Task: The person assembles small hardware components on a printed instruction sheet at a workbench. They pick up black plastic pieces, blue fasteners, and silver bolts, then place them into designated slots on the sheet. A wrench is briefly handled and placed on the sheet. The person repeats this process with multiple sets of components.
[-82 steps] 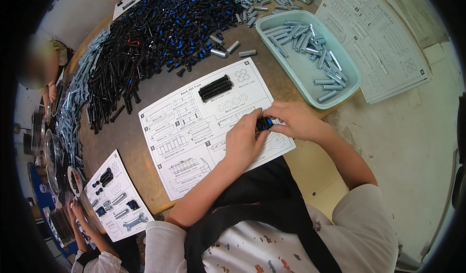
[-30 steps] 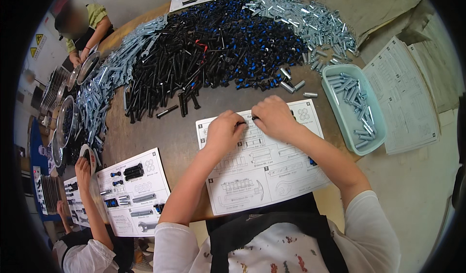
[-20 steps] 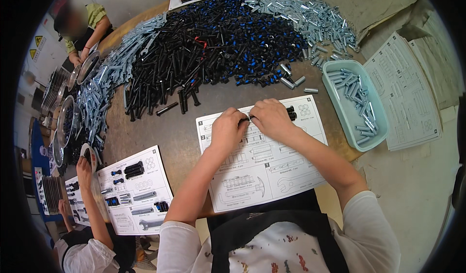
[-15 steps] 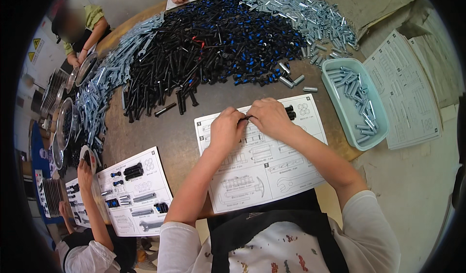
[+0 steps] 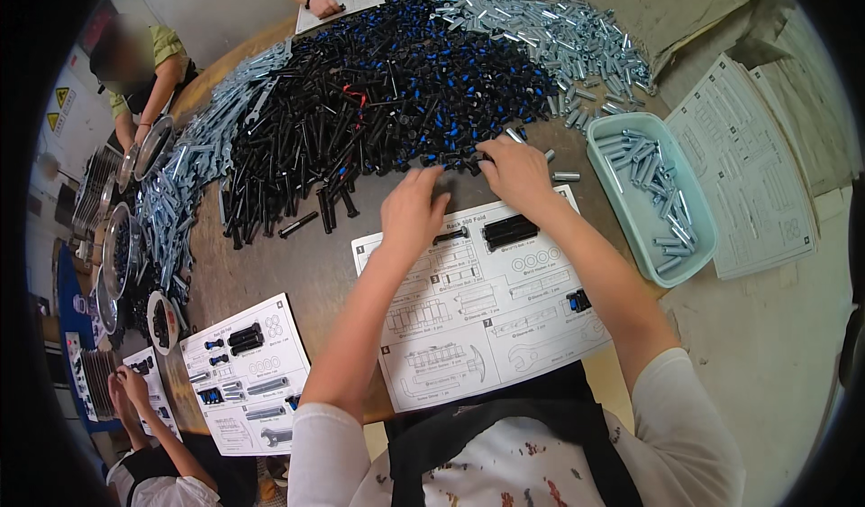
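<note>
My left hand (image 5: 414,208) is over the table at the top edge of a printed picture sheet (image 5: 432,372). Its fingers stretch toward the pile and its thumb stands apart, with nothing visible in it. My right hand (image 5: 521,176) reaches to the near edge of a heap of short black bolts with blue patches (image 5: 468,84). Its thumb and fingers are apart by a few loose bolts; the palm side is hidden. On the sheet lie a single black bolt (image 5: 452,234), a row of long black bolts (image 5: 511,230) and some blue-patched bolts (image 5: 578,301).
Long black bolts (image 5: 297,147), flat wrenches (image 5: 203,138) and silver sleeves (image 5: 577,39) form heaps beyond. A pale green bin (image 5: 599,169) holds sleeves, beside stacked printed sheets (image 5: 739,174). Another sheet with parts (image 5: 248,381) lies left. Co-workers sit left and across.
My hands have parted and moved forward off the sheet, the right one to the bolt heap. A black bolt now shows on the sheet. The co-worker's hand at left has drawn back.
</note>
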A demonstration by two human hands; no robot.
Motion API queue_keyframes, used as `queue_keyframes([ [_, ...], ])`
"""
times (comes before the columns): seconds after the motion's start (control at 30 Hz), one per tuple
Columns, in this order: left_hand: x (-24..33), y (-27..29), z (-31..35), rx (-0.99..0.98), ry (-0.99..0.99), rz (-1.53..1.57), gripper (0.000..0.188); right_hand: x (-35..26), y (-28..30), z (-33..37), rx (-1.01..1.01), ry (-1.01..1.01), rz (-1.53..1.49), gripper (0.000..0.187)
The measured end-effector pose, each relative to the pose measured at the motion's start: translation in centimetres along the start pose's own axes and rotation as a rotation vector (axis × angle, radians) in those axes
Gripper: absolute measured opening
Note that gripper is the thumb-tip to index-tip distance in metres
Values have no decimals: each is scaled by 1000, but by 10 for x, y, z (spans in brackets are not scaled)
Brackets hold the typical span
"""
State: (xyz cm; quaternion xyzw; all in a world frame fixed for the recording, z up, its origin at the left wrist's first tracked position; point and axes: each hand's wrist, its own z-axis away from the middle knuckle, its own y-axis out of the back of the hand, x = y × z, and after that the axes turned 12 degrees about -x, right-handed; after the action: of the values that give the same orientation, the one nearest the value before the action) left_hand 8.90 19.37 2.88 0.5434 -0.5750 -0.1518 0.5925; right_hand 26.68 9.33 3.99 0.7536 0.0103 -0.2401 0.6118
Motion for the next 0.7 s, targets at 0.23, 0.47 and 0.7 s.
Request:
queue_keyframes([
  [0.23, -14, -26, -44, 0, -27, 34, 16, 1, -9, -15, -8, -4, 80, 19],
  [0.47, 14, 54, 33, -446, 1, -114, 17, -43, 13, 64, -203, -13, -474, 17],
  [0.7, 38, 29, 72, -473, 91, -177, 18, -71, -13, 100, -333, -6, -7, 15],
])
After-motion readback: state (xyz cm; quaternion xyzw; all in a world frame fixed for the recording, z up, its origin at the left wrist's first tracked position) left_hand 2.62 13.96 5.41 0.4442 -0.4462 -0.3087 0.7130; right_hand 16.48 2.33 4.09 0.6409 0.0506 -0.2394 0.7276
